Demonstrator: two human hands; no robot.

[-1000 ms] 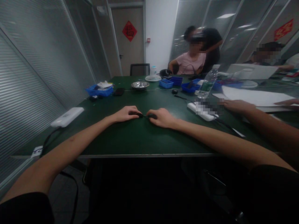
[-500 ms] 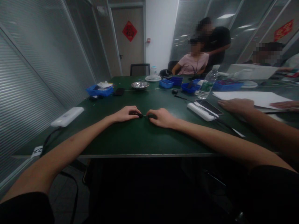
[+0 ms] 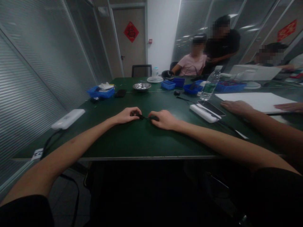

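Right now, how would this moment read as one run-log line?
left hand: small dark item, unclear | right hand: dark-handled tool, thin shaft toward item | ahead: metal bowl

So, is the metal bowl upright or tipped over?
Upright: the metal bowl rests on the green table, its open side up, small items showing inside.
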